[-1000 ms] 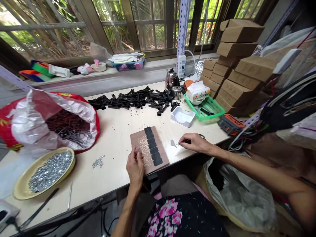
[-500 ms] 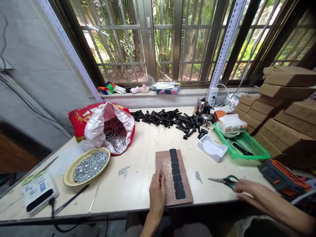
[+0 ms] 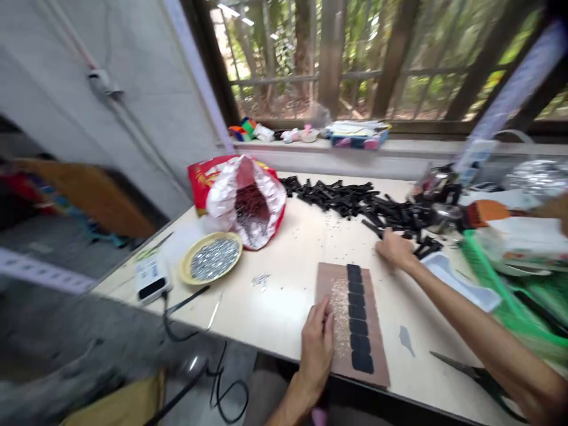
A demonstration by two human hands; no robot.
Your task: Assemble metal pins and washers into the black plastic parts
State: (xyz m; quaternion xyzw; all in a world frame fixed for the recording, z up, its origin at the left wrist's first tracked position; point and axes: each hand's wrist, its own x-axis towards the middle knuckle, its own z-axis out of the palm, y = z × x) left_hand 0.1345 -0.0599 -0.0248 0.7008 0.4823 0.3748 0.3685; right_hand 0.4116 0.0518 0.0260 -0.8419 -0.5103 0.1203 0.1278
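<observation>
My left hand (image 3: 317, 340) rests at the left edge of a brown board (image 3: 376, 331), its fingers bent and close together; anything between them is hidden. Tiny pale bits (image 3: 341, 313) lie scattered on the board beside a column of black rounded squares (image 3: 358, 310). My right hand (image 3: 394, 248) is at the front of a pile of black plastic pieces (image 3: 346, 198), blurred, with its fingertips beside one black piece (image 3: 373, 228). Whether it grips anything does not show. Scissors (image 3: 470, 373) lie on the table under my right forearm.
At left are a red bag of nails or screws (image 3: 202, 177), a yellow dish of metal bits (image 3: 213, 257) and a white device (image 3: 151, 278). A white tray (image 3: 461, 278) and green basket (image 3: 483, 266) stand at right. A grey scrap (image 3: 406, 340) lies near the board.
My right hand has left the scissors and moved forward and left to the black pieces. My left hand stays by the board. The view has turned left.
</observation>
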